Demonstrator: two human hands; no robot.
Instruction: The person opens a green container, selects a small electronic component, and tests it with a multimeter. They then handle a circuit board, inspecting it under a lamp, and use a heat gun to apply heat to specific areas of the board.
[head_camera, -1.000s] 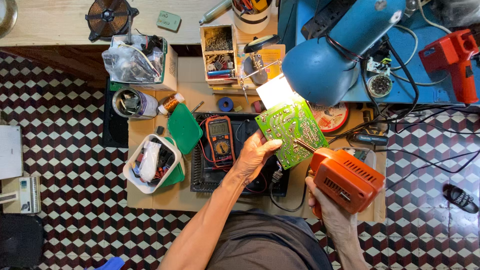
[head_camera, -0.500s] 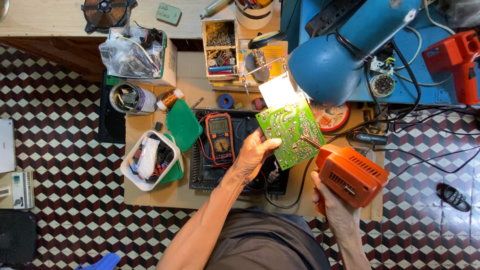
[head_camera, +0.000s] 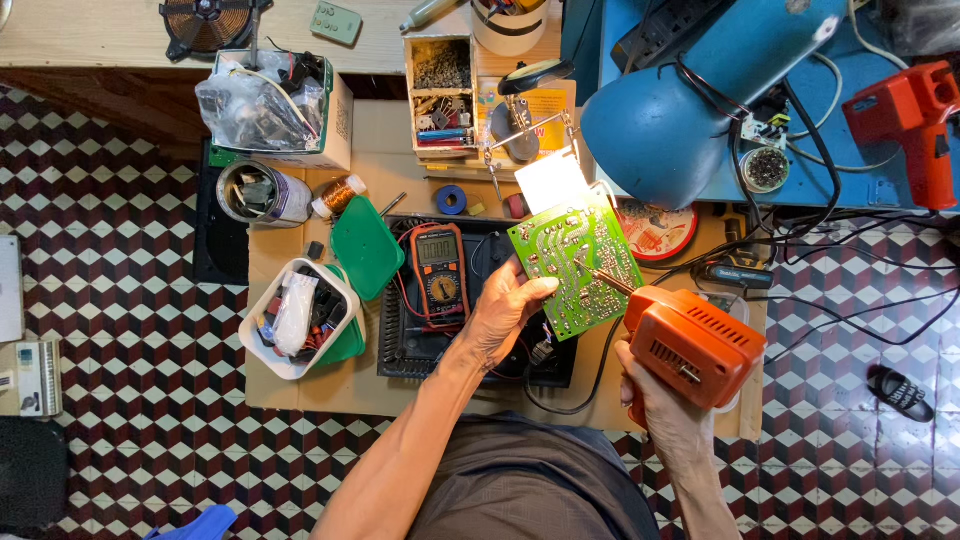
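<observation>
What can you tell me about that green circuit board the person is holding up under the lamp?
The green circuit board is a flat rectangle, turned solder side up, with pale traces and many small silvery joints across it. It is held tilted above the black tray, its top corner brightly lit by the blue lamp. The left hand grips its lower left edge with thumb and fingers. The thin metal tip of the orange soldering gun, held in the right hand, touches the board near its middle.

Circuit board (head_camera: 577, 257): glossy green laminate, silvery solder traces. Soldering gun (head_camera: 693, 345): smooth orange plastic, metal tip. Lamp shade (head_camera: 655, 125), 12 o'clock: blue painted metal, semi-gloss. Table (head_camera: 310, 385): matt cardboard.
</observation>
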